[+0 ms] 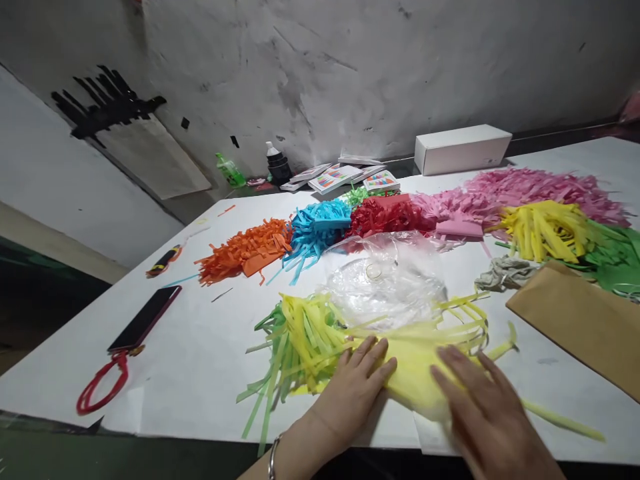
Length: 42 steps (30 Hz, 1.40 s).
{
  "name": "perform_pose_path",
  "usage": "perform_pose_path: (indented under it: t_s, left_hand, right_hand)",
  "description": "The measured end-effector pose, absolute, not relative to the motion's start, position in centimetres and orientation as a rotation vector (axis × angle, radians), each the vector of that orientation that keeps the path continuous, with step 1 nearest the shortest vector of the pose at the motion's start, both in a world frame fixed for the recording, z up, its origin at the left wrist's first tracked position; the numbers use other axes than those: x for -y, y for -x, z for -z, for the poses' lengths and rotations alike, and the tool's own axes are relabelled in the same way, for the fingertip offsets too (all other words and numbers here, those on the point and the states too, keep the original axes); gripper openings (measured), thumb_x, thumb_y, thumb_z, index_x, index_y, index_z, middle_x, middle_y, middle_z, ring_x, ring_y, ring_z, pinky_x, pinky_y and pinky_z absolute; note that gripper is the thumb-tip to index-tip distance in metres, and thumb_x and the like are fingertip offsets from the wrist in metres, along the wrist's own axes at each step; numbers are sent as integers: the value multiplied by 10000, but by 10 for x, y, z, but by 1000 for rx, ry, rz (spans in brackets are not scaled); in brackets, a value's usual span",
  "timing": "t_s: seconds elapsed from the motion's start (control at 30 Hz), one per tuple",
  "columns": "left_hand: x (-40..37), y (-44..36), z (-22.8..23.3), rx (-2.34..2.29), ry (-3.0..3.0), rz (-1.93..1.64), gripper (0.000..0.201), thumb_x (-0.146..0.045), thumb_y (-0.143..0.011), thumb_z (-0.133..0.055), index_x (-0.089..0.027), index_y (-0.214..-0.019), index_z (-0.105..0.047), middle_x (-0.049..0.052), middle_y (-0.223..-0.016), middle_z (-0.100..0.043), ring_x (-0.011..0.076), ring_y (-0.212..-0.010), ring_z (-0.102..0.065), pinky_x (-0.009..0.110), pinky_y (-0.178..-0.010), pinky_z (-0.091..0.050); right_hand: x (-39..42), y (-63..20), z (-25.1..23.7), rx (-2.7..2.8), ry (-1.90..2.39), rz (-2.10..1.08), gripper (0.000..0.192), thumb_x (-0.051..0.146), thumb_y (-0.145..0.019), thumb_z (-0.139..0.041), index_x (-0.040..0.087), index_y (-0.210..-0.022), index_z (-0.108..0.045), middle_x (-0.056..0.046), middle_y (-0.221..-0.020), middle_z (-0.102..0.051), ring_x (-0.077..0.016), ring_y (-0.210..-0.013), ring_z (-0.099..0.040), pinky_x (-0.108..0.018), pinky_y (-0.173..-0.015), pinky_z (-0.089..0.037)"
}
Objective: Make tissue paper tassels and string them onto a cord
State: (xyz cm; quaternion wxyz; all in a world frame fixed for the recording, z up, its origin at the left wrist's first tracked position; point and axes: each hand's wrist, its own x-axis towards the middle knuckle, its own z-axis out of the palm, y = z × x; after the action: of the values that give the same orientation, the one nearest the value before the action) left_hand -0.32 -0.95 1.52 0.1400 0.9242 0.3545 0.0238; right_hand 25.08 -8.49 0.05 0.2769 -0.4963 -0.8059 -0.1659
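Clear plastic bag [387, 283] — ring [374, 270] inside

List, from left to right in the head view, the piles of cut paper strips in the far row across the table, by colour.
orange pile → blue pile → red pile → pink pile

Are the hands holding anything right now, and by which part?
Nothing is gripped. The left hand and right hand lie flat, palms down, on the yellow paper's uncut part.

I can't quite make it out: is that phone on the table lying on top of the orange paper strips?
No, the phone lies on bare white table well apart from the orange paper strips, nearer the table's left edge.
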Motion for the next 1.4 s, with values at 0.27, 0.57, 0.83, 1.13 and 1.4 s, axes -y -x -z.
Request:
perform_pose_path:
  t_s: [0.27, 0.57, 0.83, 1.13, 1.4]
  left_hand:
    - [10, 21, -33, -1067, -2656, -356, 428, -195, -904, -599, -224, -1329, -563, 168, -1440, -551, 337, -1312, -515, 559, -1045, -449]
    - [47, -9, -9, -861, -2525, -663, 393, -9, -875, -419, -215, -1164, -587, 68, -1078, -749, 221, -1025, -664, 469, -1101, -330]
    - [27, -1, -15, -1324, -2346, -510, 236, -183, -991, -394, -193, -893, -608, 56, -807, -693, 222, -754, -618, 378, -767, -433]
    - [2, -20, -22, -1604, -2442, -41, 199, -219, -977, -483, -194, -800, -571, 42, -753, -676, 230, -709, -612, 342, -689, -390]
    - [-4, -20, -20, -1564, -2488, -14, 164, -241, -967, -539, -197, -817, -589, 36, -716, -687, 240, -662, -626, 342, -644, -380]
  right_hand:
    - [78, -244, 27, 2350, 1129, 430, 432, 2, -907, -404, 103, -1258, -636, -126, -1305, -665, -243, -1286, -574, -439, -1102, -478]
    - [97, -241, 16, 2287, 1061, 303, 325, 70, -939, -430, 97, -1183, -642, -100, -1132, -742, -244, -1191, -638, -437, -1076, -458]
    - [85, -220, 17, 1873, 1447, 71, 86, 140, -969, -526, 179, -985, -601, -27, -809, -672, -201, -806, -631, -431, -886, -403]
    - [70, -216, 13, 1822, 1932, 259, 206, 206, -972, -483, 213, -797, -592, -18, -691, -622, -238, -750, -598, -446, -792, -352]
    - [82, -217, -2, 2142, 1267, 350, 376, 64, -915, -460, 121, -1257, -605, -144, -1285, -651, -288, -1241, -568, -483, -1072, -416]
